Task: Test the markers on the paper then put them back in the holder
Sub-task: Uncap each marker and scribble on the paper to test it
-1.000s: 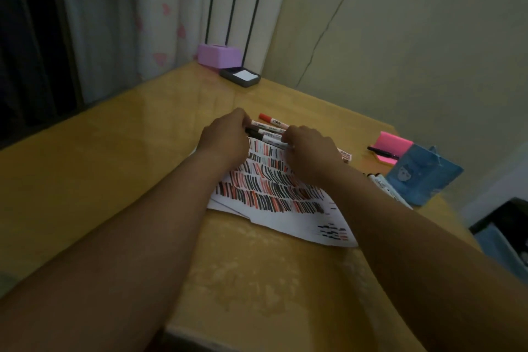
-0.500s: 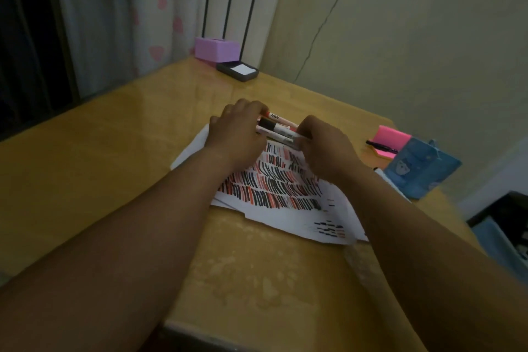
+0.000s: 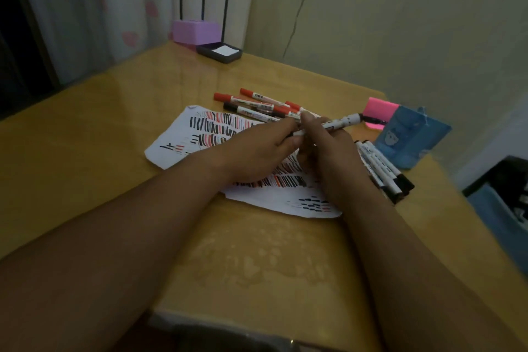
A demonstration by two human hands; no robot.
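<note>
at the table's [image 3: 85,166] far left corner sit a purple box [image 3: 195,31] and a black tray [image 3: 220,51], neither in use. paper [image 3: 171,148] lies mid-table, thick with short red and black strokes. loose markers [image 3: 257,104], red- and black-capped, lie just beyond its far edge. left hand [image 3: 257,151] appears to pinch the near end of the held marker [image 3: 340,122]; right hand [image 3: 331,160] is curled round its barrel. barrel white with print, far end dark, raised above the paper. judged step: uncapping or recapping, cannot tell which. next move needs a bare patch for the stroke. marker bundle [image 3: 383,174] lies just beside the blue holder [image 3: 411,137], not yet returned.
</note>
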